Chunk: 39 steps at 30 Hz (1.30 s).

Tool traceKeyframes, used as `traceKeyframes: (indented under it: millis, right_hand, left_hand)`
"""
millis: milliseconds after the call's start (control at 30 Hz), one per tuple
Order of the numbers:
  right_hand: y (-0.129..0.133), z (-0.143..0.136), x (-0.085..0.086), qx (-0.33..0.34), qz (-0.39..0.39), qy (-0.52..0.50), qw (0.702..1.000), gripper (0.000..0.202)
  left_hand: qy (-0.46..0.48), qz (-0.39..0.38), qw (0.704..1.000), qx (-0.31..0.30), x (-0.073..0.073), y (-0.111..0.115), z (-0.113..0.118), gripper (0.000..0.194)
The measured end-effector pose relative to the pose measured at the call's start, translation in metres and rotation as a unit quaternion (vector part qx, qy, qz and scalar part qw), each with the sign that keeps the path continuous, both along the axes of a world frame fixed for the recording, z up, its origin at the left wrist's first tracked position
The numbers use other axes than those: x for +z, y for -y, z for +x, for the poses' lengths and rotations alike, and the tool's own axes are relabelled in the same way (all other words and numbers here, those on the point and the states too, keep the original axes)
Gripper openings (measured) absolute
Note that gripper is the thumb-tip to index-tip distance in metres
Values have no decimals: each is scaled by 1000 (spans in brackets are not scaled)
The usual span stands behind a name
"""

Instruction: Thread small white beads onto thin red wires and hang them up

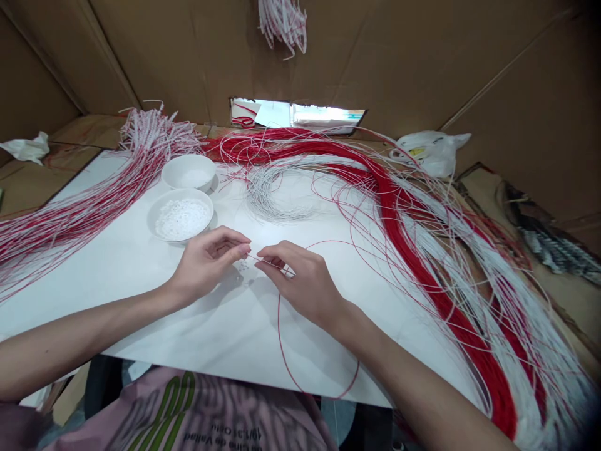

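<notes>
Over the middle of the white table, my left hand (pixel 206 260) pinches the end of a thin red cord (pixel 279 326) between thumb and forefinger. Close by on its right, my right hand (pixel 300 279) pinches the same cord, with a short stretch running between the fingertips. From there the cord hangs in a wide loop down past the table's front edge. A few tiny white beads (pixel 243 266) lie on the table just beneath the fingertips. Beyond my left hand stands a white bowl (pixel 154 228) filled with small white beads (pixel 183 218).
A second white bowl (pixel 188 164) stands behind the first. Bundled red-and-white strands (pixel 94 200) spread along the left. A thick hank of red cord (pixel 399 232) and white cords (pixel 511 275) curve down the right. Cardboard walls (pixel 399 56) enclose the table (pixel 225 338); a plastic bag (pixel 432 152) sits behind.
</notes>
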State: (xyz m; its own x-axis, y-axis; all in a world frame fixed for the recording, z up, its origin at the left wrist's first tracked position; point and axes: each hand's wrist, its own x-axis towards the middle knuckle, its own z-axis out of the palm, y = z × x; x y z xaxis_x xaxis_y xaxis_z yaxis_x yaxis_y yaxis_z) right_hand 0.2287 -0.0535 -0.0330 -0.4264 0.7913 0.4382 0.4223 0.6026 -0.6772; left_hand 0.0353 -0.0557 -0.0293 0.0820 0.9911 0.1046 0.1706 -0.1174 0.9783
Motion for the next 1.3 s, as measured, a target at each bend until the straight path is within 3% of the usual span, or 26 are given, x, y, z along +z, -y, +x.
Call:
traceKeyframes:
  millis: [333, 567, 767, 1033, 1300]
  right_hand:
    - [1, -2, -2, -26, -22, 7, 999, 4]
    - [3, -4, -1, -24, -27, -21, 999, 3]
    - [5, -6, 6, -8, -87, -71, 994, 2]
    - [4, -6, 10, -10, -222, -119, 968, 4]
    - [2, -4, 10, 1, -281, -161, 946, 5]
  left_hand:
    - [-16, -6, 1000, 4, 3, 3, 2, 15]
    - [-94, 80, 992, -27, -2, 5, 2, 12]
    - [-134, 150, 979, -42, -6, 4, -2, 8]
    - [-154, 180, 971, -34, -7, 4, -5, 7]
    - [-164, 187, 968, -31, -10, 3, -6, 7]
